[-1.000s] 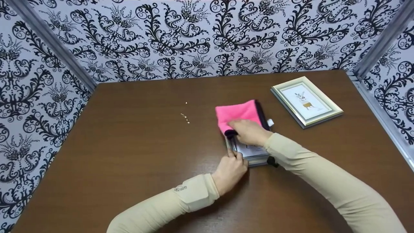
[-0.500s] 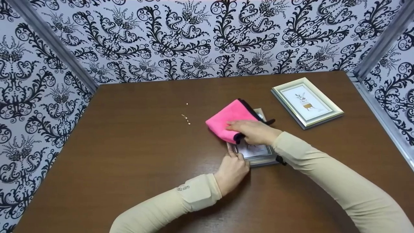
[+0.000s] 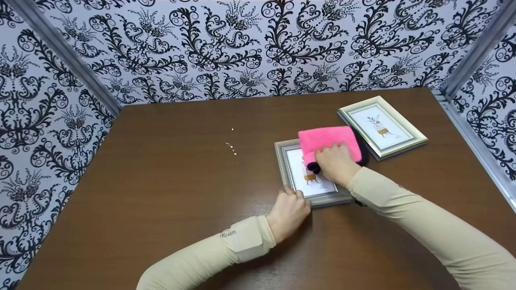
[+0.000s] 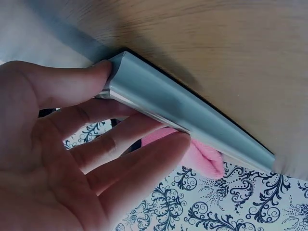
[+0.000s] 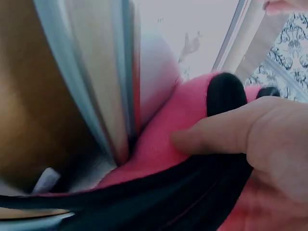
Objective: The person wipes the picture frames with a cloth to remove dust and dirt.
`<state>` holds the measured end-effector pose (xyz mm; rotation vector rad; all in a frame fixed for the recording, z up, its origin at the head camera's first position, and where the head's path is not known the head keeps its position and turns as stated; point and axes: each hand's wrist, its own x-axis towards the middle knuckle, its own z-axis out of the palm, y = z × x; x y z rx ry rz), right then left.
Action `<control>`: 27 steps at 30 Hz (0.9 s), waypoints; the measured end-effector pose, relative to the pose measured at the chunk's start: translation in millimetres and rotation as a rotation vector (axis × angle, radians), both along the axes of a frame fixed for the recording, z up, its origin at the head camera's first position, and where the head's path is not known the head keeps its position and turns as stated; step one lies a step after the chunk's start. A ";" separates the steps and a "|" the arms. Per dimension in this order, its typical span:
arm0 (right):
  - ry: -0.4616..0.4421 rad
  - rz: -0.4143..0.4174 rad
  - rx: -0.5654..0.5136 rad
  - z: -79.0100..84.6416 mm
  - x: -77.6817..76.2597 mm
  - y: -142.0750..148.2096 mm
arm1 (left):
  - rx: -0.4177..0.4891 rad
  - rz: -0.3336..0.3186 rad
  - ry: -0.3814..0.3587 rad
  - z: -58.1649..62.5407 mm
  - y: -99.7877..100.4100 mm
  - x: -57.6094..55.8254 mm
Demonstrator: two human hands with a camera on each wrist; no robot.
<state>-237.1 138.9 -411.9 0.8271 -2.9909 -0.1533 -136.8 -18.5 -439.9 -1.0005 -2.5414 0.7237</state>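
A silver picture frame (image 3: 285, 169) lies flat on the brown table, a plant print under its glass. My left hand (image 3: 288, 211) holds its near left corner. In the left wrist view the thumb (image 4: 79, 84) sits against the corner's side and the fingers (image 4: 144, 163) reach over the frame's edge. My right hand (image 3: 336, 163) grips a folded pink cloth (image 3: 326, 137) with black trim, which covers the frame's upper right part. In the right wrist view the thumb (image 5: 211, 134) presses on the cloth beside the frame's edge.
A second, pale gold picture frame (image 3: 403, 121) lies at the back right, close to the cloth. Several small light crumbs (image 3: 230, 147) are scattered on the table (image 3: 161, 181) left of the frames. Patterned walls (image 3: 225, 48) stand behind and at both sides.
My right hand has swept the cloth from the left side of the silver frame to its right side, uncovering the print's left part. My left hand stays at the corner.
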 end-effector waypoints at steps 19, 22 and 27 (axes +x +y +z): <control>-0.198 0.403 -0.420 -7.9 8.1 -25.1 | 0.072 0.007 0.035 -5.2 1.7 1.0; -0.283 0.455 -0.418 -8.8 5.6 -15.7 | 0.064 0.008 0.028 -5.0 2.8 1.2; -0.348 0.466 -0.358 -10.5 0.7 4.7 | 0.027 0.021 -0.015 -0.2 6.5 1.2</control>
